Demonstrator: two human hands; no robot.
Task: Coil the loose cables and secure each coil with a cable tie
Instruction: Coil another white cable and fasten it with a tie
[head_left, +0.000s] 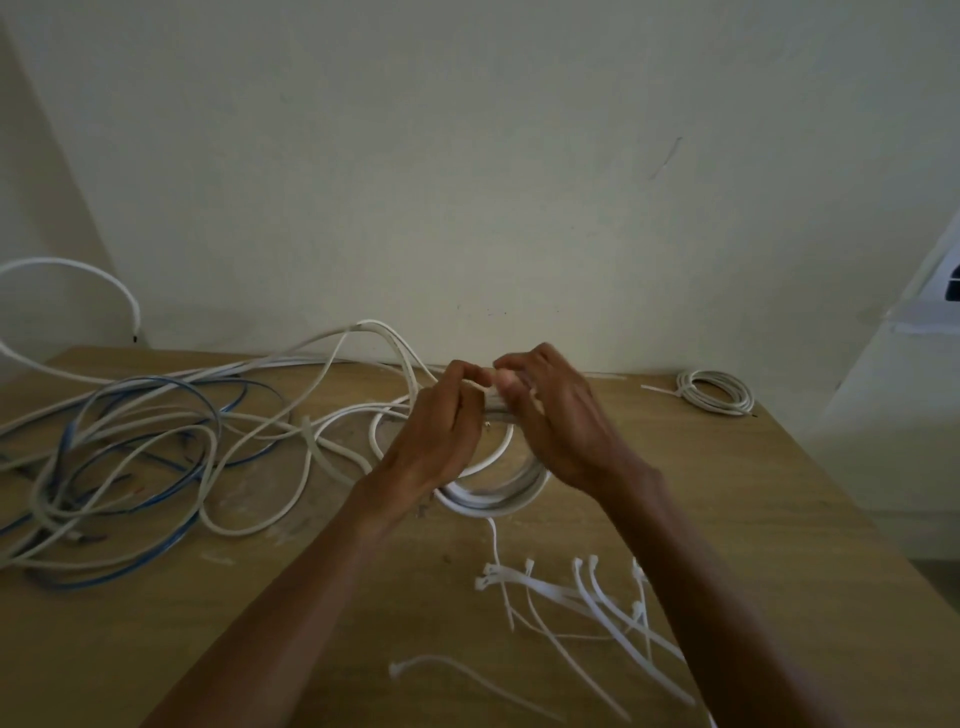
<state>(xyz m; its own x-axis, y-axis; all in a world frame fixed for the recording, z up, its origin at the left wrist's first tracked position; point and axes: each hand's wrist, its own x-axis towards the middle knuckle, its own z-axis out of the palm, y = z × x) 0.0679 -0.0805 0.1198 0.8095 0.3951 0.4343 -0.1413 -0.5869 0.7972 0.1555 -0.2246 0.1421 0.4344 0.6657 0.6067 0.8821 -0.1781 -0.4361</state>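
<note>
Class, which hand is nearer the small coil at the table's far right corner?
Right. Both hands grip the middle coil; the right hand is left of the small coil, the left hand farther left, beyond the right hand.

1. The table (727, 493): a wood-grain top, matt tan, with pale scuffed patches rubbed into the finish.
2. Now the coil (498, 501): smooth white plastic sheathing with a soft sheen along its curves.
3. Over on the left, the blue cables (171, 387) have the same smooth plastic jacket, a touch duller.
4. The cable ties (587, 592) are thin, smooth, milky white plastic, faintly translucent.
5. Far corner, the small bundle (716, 392) is pale, plastic-coated and smooth.
6. Behind it all, the wall (467, 182) is matt paint, lightly marked.
</note>
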